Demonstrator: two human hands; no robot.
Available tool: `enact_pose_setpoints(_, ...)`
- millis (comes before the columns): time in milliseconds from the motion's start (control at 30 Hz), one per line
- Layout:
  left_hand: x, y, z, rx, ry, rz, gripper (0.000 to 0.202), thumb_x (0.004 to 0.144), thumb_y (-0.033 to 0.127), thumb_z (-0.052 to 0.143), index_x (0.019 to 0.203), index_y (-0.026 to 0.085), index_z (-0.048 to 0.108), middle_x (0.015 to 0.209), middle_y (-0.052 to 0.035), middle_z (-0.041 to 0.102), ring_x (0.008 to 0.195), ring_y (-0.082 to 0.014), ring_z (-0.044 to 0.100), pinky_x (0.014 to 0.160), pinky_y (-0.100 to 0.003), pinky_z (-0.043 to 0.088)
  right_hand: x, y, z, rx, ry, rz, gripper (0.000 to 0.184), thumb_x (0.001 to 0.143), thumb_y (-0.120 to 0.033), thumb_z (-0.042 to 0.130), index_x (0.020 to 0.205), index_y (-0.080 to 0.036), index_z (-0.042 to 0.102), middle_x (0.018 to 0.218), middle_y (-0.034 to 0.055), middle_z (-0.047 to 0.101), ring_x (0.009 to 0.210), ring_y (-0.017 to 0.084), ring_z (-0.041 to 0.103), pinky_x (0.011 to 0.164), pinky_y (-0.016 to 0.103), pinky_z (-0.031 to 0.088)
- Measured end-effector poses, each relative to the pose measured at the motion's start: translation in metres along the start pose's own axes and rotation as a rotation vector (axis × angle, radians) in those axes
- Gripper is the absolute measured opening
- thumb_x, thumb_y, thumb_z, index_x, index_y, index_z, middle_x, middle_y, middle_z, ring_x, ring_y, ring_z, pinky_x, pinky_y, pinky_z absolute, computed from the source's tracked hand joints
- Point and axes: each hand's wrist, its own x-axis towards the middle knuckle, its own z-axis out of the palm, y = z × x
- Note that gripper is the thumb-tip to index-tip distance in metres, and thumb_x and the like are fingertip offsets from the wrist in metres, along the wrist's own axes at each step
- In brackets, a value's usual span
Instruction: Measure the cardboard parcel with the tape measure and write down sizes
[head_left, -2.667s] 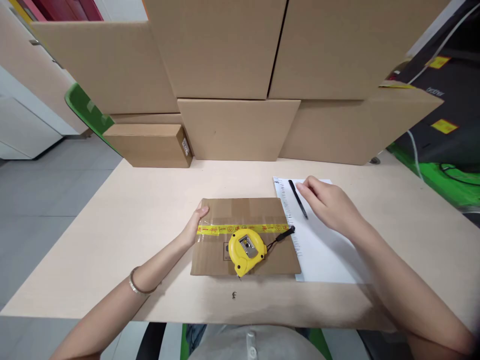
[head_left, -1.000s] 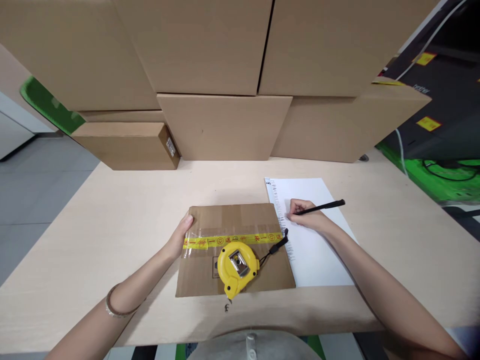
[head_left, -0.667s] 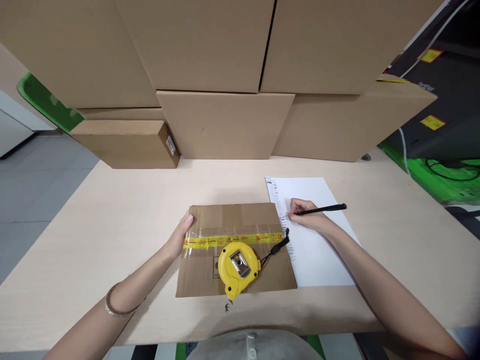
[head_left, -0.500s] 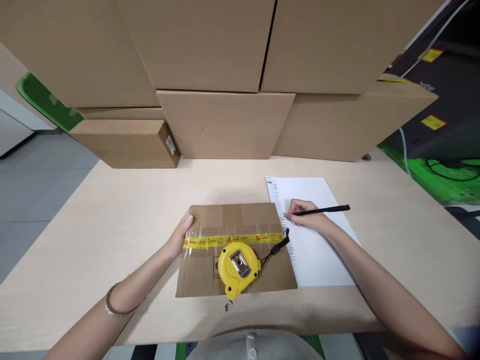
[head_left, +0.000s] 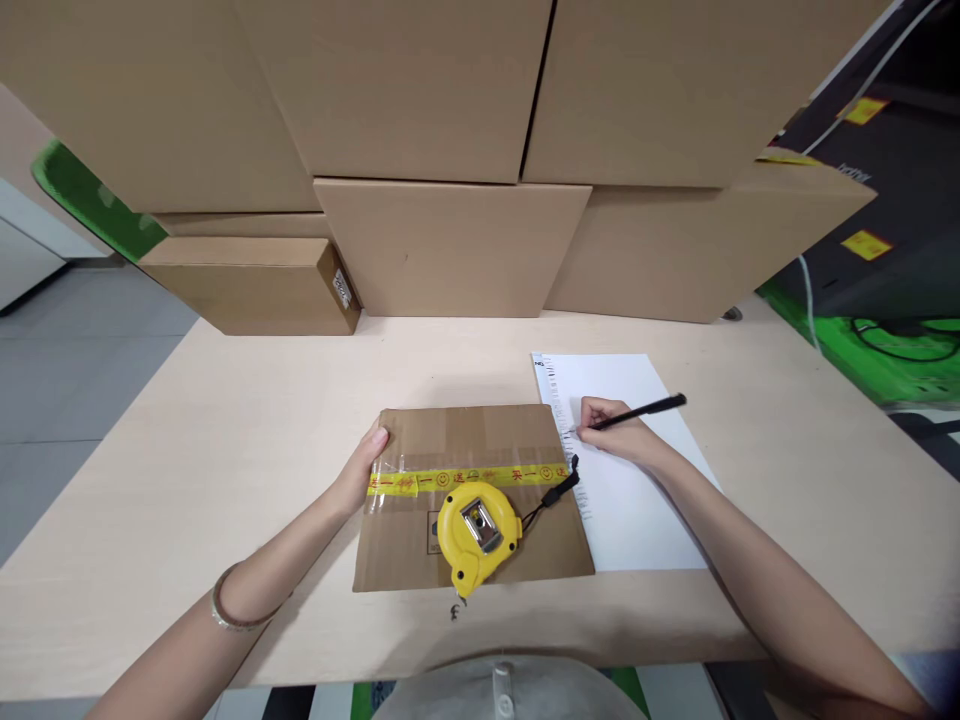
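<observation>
**Your right hand (head_left: 611,428) pinches a slim black pen (head_left: 643,410) over a white paper sheet (head_left: 645,520)**

Its fingers curl around the pen beside the sheet's marked left margin. Left of that hand, a flat brown cardboard box (head_left: 465,435) covers part of the sheet's edge on the pale worktop (head_left: 285,375). Your left hand (head_left: 364,468) clasps the box near its far left corner, thumb on top, other fingers hidden. Right of and nearer you than this hand, a rounded yellow tape measure (head_left: 454,535) lies on the box.
</observation>
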Motion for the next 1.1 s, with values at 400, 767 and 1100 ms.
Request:
enact_pose_setpoints(400,0.001,0.004,-0.002,0.112,-0.056,0.096,0.065,0.079,0.061,0.078,0.13,0.021,0.07,0.127,-0.0113,0.076,0.125,-0.0379,0.066,0.103,-0.046,0.053,-0.022,-0.03,-0.005,-0.644,0.151,0.25,0.051,0.089,-0.049,0.062,0.047,-0.024,0.048,0.051,0.0087,0.058,0.055,0.025,0.057,0.057,0.034,0.031)
enact_pose_setpoints(767,-0.018,0.009,-0.021,0.271,-0.206,0.309,0.059,0.098,0.07,0.047,0.101,0.025,0.085,0.162,-0.0058,0.052,0.16,-0.0364,0.027,0.132,-0.05,0.019,-0.062,-0.122,0.033,-0.42,-0.025,-0.574,0.076,0.096,-0.077,0.05,0.144,-0.019,0.056,0.133,0.0211,0.067,0.12,0.038,0.066,0.095,0.055,0.055)
enact_pose_setpoints(1100,-0.012,0.004,-0.026,0.292,-0.265,0.319,0.069,0.102,0.074,0.031,0.106,0.03,0.084,0.154,-0.0036,0.059,0.153,-0.032,0.04,0.132,-0.046,0.02,-0.064,-0.161,0.077,-0.214,-0.341,-0.711,0.056,0.085,-0.057,0.081,0.124,-0.025,0.057,0.113,0.01,0.078,0.102,0.031,0.076,0.087,0.048,0.059)
